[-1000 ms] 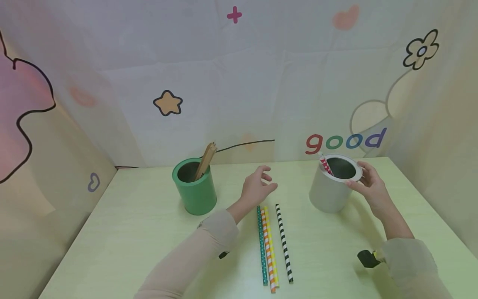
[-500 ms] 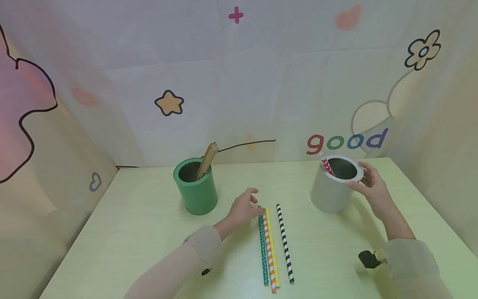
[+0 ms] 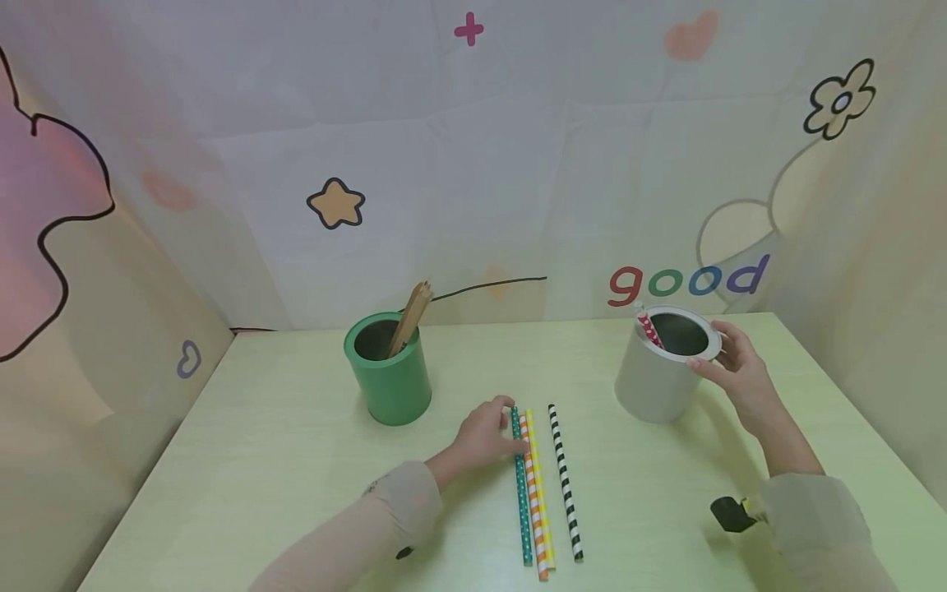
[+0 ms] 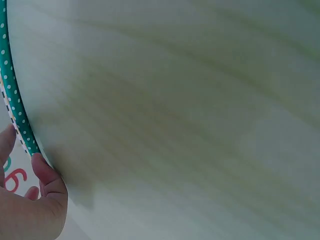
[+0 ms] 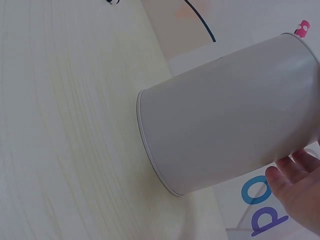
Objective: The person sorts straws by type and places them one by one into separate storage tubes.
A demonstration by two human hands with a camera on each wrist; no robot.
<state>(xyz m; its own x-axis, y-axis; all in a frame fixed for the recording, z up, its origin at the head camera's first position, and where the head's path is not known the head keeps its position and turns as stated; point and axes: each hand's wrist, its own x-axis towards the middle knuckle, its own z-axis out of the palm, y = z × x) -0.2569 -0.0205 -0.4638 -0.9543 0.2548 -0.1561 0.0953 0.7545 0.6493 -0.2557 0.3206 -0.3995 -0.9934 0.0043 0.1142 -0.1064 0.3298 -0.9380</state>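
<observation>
My left hand [image 3: 484,434] reaches over the upper ends of the striped and dotted paper straws, its thumb and index finger apart. Nearest to it lies the teal dotted straw [image 3: 523,510], its far end right at a fingertip in the left wrist view. Close alongside are an orange-striped straw [image 3: 534,501] and a yellow straw [image 3: 542,514]. With thumb and fingers at the rim, my right hand [image 3: 742,382] holds the light grey cup [image 3: 654,386], which stands upright. A red dotted straw [image 3: 649,328] leans inside that cup.
A black-and-white striped straw [image 3: 565,485] lies a little right of the others. At the back left stands a green cup [image 3: 392,386] with tan pencils [image 3: 409,319] leaning in it. Printed fabric [image 3: 473,164] hangs behind the table.
My left hand has come down and toward me, from above the table to the straws' far ends. The right hand and the grey cup have stayed in place.
</observation>
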